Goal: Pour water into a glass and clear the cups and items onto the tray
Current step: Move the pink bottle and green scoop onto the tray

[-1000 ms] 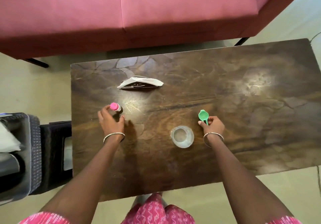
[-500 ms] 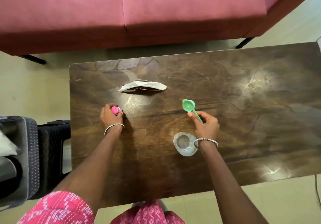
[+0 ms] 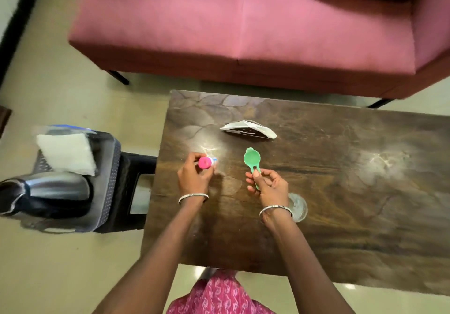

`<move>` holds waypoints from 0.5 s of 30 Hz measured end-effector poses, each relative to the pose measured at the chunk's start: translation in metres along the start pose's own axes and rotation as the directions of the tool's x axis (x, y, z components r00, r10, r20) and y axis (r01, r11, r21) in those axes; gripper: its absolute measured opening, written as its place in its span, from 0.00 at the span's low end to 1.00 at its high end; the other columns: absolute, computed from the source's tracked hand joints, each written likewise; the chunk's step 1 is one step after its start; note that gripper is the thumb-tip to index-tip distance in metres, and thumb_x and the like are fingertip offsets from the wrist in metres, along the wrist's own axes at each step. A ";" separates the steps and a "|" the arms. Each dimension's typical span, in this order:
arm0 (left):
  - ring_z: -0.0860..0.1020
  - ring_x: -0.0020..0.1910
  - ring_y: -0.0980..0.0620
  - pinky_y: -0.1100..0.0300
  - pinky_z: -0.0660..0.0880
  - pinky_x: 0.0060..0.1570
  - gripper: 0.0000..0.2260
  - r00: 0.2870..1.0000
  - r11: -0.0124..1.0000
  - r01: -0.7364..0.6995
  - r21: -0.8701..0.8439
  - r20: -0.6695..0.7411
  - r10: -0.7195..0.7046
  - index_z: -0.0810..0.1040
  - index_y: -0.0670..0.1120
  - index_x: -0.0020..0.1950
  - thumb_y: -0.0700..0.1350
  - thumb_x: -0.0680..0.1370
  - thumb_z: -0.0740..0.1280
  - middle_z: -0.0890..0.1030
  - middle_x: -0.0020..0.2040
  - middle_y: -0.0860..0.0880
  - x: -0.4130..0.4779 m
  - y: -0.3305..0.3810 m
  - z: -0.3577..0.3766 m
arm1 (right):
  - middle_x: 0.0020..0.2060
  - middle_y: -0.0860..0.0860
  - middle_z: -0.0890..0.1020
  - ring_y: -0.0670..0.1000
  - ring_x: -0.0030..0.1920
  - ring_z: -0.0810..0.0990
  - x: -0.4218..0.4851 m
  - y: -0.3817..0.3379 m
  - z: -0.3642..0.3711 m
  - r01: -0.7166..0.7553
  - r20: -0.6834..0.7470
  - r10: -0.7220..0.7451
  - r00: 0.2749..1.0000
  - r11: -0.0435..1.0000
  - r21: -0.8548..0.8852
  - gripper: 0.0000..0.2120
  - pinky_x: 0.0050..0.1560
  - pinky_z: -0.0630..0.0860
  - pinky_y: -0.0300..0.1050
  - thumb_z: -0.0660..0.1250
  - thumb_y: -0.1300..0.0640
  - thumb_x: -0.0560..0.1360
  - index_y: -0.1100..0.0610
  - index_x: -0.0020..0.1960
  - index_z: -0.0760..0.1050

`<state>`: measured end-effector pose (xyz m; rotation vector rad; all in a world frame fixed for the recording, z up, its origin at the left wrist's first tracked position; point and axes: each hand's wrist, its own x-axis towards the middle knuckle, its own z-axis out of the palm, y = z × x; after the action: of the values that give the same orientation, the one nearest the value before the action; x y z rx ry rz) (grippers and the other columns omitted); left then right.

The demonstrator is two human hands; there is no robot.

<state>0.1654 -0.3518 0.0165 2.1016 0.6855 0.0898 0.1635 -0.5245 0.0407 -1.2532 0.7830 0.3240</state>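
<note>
- Head view: dark brown wood-grain surface (image 3: 341,204), with a pink upholstered sofa (image 3: 243,21) beyond its far edge.
- Left hand (image 3: 193,179): fingers curled round a small bottle with a pink cap (image 3: 204,162). The bottle is tilted, cap toward the camera, over the left part of the surface. Can't tell whether its base touches the wood.
- Right hand (image 3: 271,188): thumb and fingers pinch the handle of a green plastic spoon (image 3: 252,158). The bowl points away from the person, toward the far edge, and the spoon is held above the surface.
- Clear round drinking glass (image 3: 299,206): upright on the surface, just right of the right wrist and partly hidden by it. Can't tell the water level.
- White paper napkin in a dark holder (image 3: 246,128): stands on the surface beyond both hands, apart from them.
- Thin silver bangle (image 3: 193,196) on the left wrist, and another on the right.
- Grey woven-pattern plastic tray (image 3: 109,167): off the surface to the left, against a black plastic stool (image 3: 138,167) that sits beside the surface's left edge.
- The tray holds a folded white cloth (image 3: 65,153) and a shiny steel jug (image 3: 56,189).
- Pink patterned clothing (image 3: 219,294) shows at the bottom edge.
</note>
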 end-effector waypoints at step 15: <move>0.81 0.51 0.44 0.56 0.76 0.54 0.17 0.961 0.986 0.164 -0.039 -0.221 -0.169 0.83 0.45 0.58 0.41 0.69 0.77 0.82 0.52 0.44 -0.031 -0.076 -0.230 | 0.38 0.56 0.83 0.47 0.35 0.78 -0.134 0.061 0.183 -0.049 0.167 0.092 0.982 0.969 -0.244 0.12 0.38 0.77 0.34 0.75 0.67 0.71 0.69 0.53 0.82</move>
<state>0.0345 -0.1632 0.1006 2.0239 0.9901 0.2418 0.0956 -0.3100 0.1069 -1.4014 0.6493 0.5944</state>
